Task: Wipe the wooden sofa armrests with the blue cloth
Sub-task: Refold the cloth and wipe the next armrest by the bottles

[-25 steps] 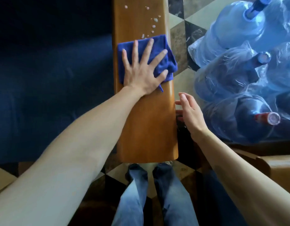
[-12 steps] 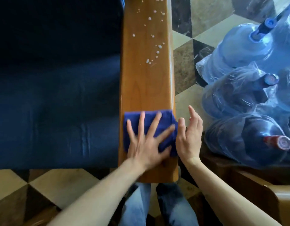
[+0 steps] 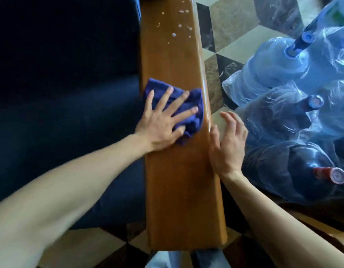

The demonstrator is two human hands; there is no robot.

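A long wooden armrest (image 3: 179, 180) runs up the middle of the view. The blue cloth (image 3: 194, 107) lies bunched on it about halfway along. My left hand (image 3: 163, 122) presses flat on the cloth with fingers spread. My right hand (image 3: 228, 146) rests against the armrest's right edge, fingers relaxed and holding nothing. White droplets (image 3: 180, 28) dot the far end of the armrest.
The dark blue sofa seat (image 3: 66, 93) fills the left. Several large plastic-wrapped water bottles (image 3: 287, 117) lie crowded on the right, close to my right hand. Patterned floor tiles (image 3: 221, 35) show beyond. My legs (image 3: 186, 258) stand at the armrest's near end.
My left hand has pushed the cloth from the near end up to the middle of the armrest, and the cloth has bunched. My right hand stays beside the right edge.
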